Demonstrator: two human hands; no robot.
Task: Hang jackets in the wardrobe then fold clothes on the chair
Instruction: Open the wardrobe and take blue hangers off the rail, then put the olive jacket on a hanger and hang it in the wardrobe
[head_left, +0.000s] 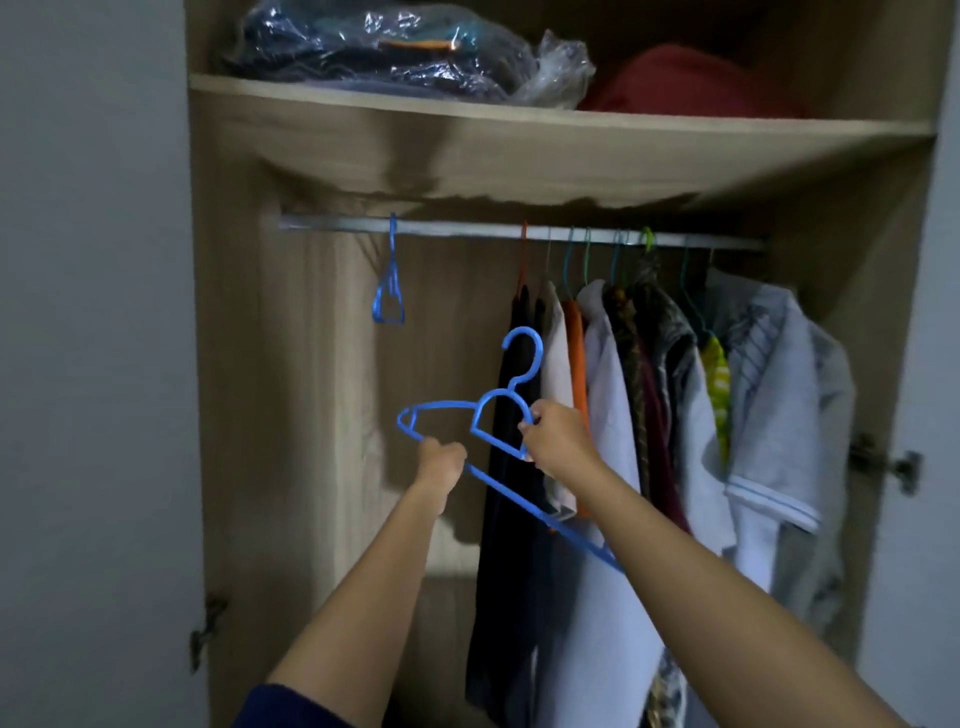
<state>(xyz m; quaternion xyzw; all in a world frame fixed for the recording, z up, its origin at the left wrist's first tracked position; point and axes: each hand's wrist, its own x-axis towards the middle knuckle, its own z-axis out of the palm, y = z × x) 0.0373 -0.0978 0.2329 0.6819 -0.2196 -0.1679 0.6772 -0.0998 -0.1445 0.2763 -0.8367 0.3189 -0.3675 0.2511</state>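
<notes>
An empty blue plastic hanger (522, 353) is held in front of the open wardrobe, below the metal rail (467, 228). My left hand (441, 462) grips its lower bar near the left end. My right hand (558, 441) pinches the hanger's neck piece just under the hook. The hanger is tilted, its right end hidden behind my right forearm. A second empty blue hanger (389, 291) hangs alone on the rail's left part. No jacket is on the held hanger.
Several shirts and dark garments (675, 415) hang crowded on the rail's right half. The shelf (519, 124) above carries a plastic-wrapped bundle (395, 47) and a red item (691, 83). Door hinges show at both wardrobe sides.
</notes>
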